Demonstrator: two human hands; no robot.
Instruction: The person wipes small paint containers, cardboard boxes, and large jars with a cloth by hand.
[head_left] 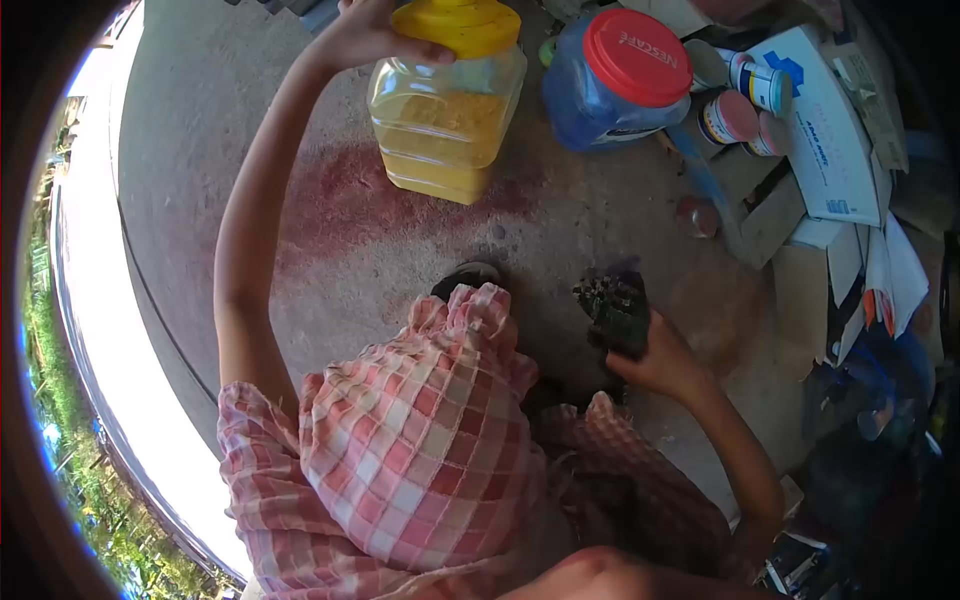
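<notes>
My left hand (375, 38) is closed on the yellow lid (458, 27) of a clear square jar (440, 130) with yellow contents, at the top middle. The jar stands upright or hangs just over the floor; I cannot tell which. Lower right, my right hand (660, 355) grips a dark, crumpled object (615, 305) with pale flecks, its fingers partly hidden behind it. A blue jar (590, 100) with a red lid (637, 58) is to the right of the yellow-lidded jar.
Small paint pots (728, 117) and a white box (825, 130) sit at the upper right, with cardboard (803, 295) below. Reddish powder stains the concrete floor (340, 205). Checked cloth (420, 430) covers my knee. Another bare limb (590, 575) crosses the bottom edge.
</notes>
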